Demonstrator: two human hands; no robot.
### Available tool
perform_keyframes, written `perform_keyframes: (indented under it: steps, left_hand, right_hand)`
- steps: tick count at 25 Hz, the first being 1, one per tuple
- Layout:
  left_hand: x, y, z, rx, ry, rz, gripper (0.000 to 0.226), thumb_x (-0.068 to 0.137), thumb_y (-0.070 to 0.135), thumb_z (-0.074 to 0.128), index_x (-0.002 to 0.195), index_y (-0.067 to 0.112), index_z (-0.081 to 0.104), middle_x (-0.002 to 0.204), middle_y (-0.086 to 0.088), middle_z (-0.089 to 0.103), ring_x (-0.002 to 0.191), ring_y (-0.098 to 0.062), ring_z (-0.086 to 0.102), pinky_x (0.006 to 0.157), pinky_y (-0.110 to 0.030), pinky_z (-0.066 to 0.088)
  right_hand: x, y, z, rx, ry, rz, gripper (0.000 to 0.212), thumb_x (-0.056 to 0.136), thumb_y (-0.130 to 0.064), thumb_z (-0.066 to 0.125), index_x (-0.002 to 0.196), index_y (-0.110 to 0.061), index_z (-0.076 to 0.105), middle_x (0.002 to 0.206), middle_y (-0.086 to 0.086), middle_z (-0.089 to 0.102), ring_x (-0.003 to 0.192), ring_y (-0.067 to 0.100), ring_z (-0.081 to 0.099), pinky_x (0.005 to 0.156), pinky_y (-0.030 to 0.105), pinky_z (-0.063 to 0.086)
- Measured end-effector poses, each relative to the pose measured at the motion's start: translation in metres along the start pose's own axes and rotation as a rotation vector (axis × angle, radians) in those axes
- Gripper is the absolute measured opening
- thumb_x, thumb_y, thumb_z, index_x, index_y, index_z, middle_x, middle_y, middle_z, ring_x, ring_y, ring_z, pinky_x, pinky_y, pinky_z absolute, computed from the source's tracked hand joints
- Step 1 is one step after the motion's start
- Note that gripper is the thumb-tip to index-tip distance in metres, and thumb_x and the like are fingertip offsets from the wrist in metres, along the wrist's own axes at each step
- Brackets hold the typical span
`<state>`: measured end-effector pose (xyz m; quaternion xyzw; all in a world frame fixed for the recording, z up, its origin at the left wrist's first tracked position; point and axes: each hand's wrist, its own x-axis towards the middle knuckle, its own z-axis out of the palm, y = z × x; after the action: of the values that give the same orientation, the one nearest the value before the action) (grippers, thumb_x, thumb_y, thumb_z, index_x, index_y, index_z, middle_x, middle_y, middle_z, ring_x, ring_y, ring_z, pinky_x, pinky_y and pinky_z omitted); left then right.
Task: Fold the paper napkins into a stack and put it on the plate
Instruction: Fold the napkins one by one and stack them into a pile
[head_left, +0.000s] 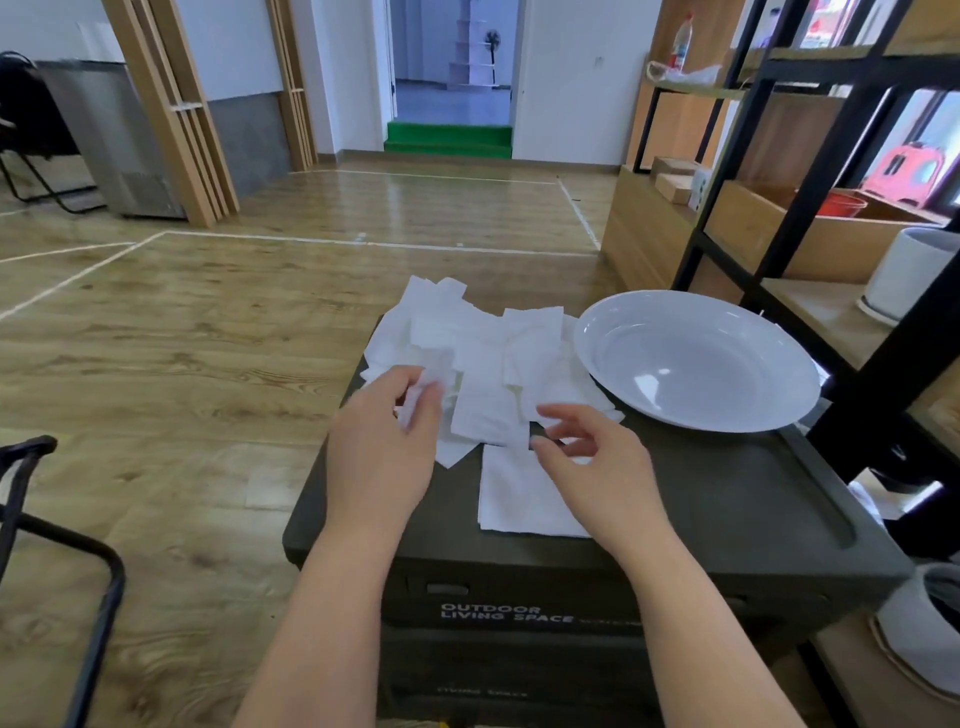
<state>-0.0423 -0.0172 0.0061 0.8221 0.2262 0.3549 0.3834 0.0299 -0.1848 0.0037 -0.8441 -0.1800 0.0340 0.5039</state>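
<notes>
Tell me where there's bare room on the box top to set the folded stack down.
Bare black box top lies right of the folded napkins, below the plate. The plate's bowl is empty too. The far left is crowded with loose napkins under the left hand.

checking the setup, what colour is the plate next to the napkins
White, plain, no pattern; the plate shows best in the head view.
</notes>
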Motion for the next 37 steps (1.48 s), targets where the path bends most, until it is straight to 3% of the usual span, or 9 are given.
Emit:
perform_keyframes:
  steps: [3, 6, 10, 13, 16, 19, 24, 29, 37]
  left_hand:
    - [-0.004, 0.021, 0.000, -0.759, -0.395, -0.234, 0.017, 0.092, 0.026, 0.058, 0.093, 0.032, 0.074, 0.096, 0.008, 0.075, 0.090, -0.009, 0.070, 0.073, -0.021, 0.054]
    - [-0.005, 0.023, 0.005, -1.021, -0.489, -0.392, 0.018, 0.088, 0.027, 0.059, 0.094, 0.031, 0.076, 0.108, 0.003, 0.073, 0.098, -0.012, 0.069, 0.071, -0.023, 0.056]
    - [-0.013, 0.024, 0.020, -0.631, -0.378, -0.475, 0.020, 0.088, 0.037, 0.063, 0.080, 0.024, 0.076, 0.085, 0.010, 0.076, 0.075, -0.001, 0.070, 0.059, -0.019, 0.053]
    - [-0.017, 0.023, 0.026, -0.348, -0.283, -0.420, 0.025, 0.088, 0.038, 0.062, 0.076, 0.018, 0.072, 0.072, 0.004, 0.070, 0.052, 0.002, 0.063, 0.040, -0.010, 0.042]
    - [-0.020, 0.021, 0.028, -0.065, -0.340, -0.358, 0.035, 0.091, 0.041, 0.055, 0.071, 0.014, 0.065, 0.066, 0.003, 0.064, 0.040, 0.000, 0.060, 0.042, -0.017, 0.039]
    - [-0.020, 0.017, 0.029, 0.101, -0.389, -0.342, 0.043, 0.090, 0.042, 0.054, 0.061, 0.010, 0.053, 0.051, -0.005, 0.057, 0.032, 0.001, 0.052, 0.044, -0.021, 0.034]
    - [-0.020, 0.012, 0.030, 0.288, -0.427, -0.332, 0.038, 0.085, 0.043, 0.060, 0.061, 0.013, 0.065, 0.051, 0.000, 0.060, 0.052, -0.012, 0.057, 0.045, -0.022, 0.034]
    - [-0.019, 0.009, 0.031, 0.339, -0.398, -0.309, 0.035, 0.082, 0.044, 0.062, 0.059, 0.019, 0.063, 0.060, -0.001, 0.064, 0.055, -0.011, 0.056, 0.045, -0.021, 0.033]
    - [-0.022, 0.013, 0.033, 0.387, -0.405, -0.299, 0.031, 0.081, 0.043, 0.066, 0.058, 0.022, 0.059, 0.054, 0.004, 0.058, 0.051, -0.009, 0.054, 0.044, -0.020, 0.032]
  right_hand:
    - [0.000, -0.011, -0.009, 0.557, -0.252, 0.175, 0.042, 0.077, -0.050, 0.069, 0.116, -0.043, 0.056, 0.115, -0.015, 0.065, 0.105, 0.005, 0.062, 0.091, 0.028, 0.049]
    - [-0.001, -0.010, -0.014, 0.824, -0.330, 0.259, 0.033, 0.079, -0.043, 0.068, 0.108, -0.028, 0.065, 0.111, -0.007, 0.071, 0.103, 0.012, 0.066, 0.094, 0.034, 0.049]
    - [0.002, -0.003, -0.014, 0.553, -0.080, 0.340, 0.008, 0.086, -0.036, 0.065, 0.086, -0.029, 0.069, 0.085, -0.015, 0.074, 0.086, 0.008, 0.068, 0.078, 0.031, 0.056]
    - [0.006, 0.005, -0.013, 0.297, 0.060, 0.247, 0.028, 0.088, -0.038, 0.060, 0.075, -0.015, 0.068, 0.073, -0.003, 0.071, 0.066, 0.010, 0.065, 0.062, 0.025, 0.051]
    - [0.007, 0.011, -0.014, 0.092, 0.113, 0.173, 0.046, 0.087, -0.039, 0.058, 0.078, 0.006, 0.058, 0.071, 0.021, 0.057, 0.061, 0.020, 0.049, 0.057, 0.030, 0.039]
    - [0.008, 0.017, -0.019, -0.021, 0.062, 0.200, 0.044, 0.087, -0.037, 0.058, 0.060, -0.004, 0.047, 0.056, 0.004, 0.041, 0.052, 0.012, 0.038, 0.049, 0.020, 0.031]
    - [0.008, 0.026, -0.024, -0.257, -0.021, 0.205, 0.036, 0.086, -0.033, 0.060, 0.068, -0.002, 0.056, 0.062, 0.004, 0.044, 0.052, 0.012, 0.039, 0.045, 0.020, 0.031]
    - [0.010, 0.028, -0.024, -0.317, 0.014, 0.159, 0.032, 0.082, -0.034, 0.064, 0.082, -0.002, 0.066, 0.080, 0.011, 0.064, 0.063, 0.013, 0.051, 0.053, 0.019, 0.037]
    - [0.011, 0.033, -0.017, -0.450, 0.037, 0.173, 0.022, 0.082, -0.033, 0.064, 0.077, -0.012, 0.062, 0.077, 0.004, 0.061, 0.058, 0.008, 0.049, 0.049, 0.018, 0.037]
